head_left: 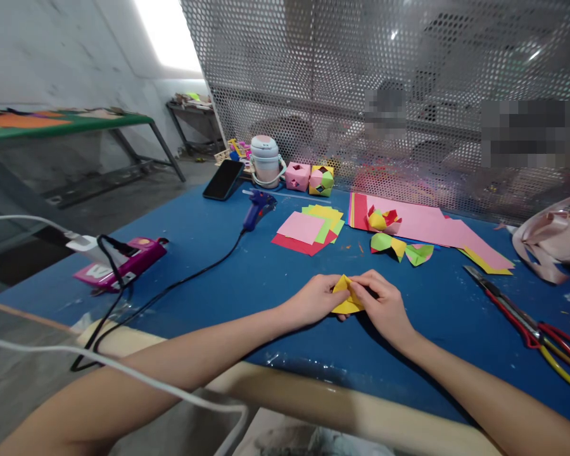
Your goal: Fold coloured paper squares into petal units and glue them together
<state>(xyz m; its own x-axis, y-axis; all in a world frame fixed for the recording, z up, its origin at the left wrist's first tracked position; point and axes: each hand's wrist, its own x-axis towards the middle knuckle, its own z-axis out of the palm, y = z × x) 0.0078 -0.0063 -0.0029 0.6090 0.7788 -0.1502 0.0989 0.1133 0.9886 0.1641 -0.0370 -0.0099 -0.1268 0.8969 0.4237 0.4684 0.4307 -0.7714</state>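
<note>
Between both hands, close above the blue table (209,266), is a partly folded piece of yellow paper (346,305). My left hand (315,299) grips its left side, with the thumb lying over the front. On the other side my right hand (384,305) pinches the paper near its upper right edge. Some of the fingertips are hidden behind the paper. Beyond the hands sit a green and yellow folded paper piece (384,244), a green and pink one (418,254) and a red and yellow one (382,219).
A stack of coloured paper squares (301,227) and a blue glue gun (258,209) lie further back. Scissors (527,323) are at right, a magenta power strip (123,263) at left. Folded paper cubes (297,177), a jug (265,161) and a phone (223,180) stand near the perforated metal screen (275,76).
</note>
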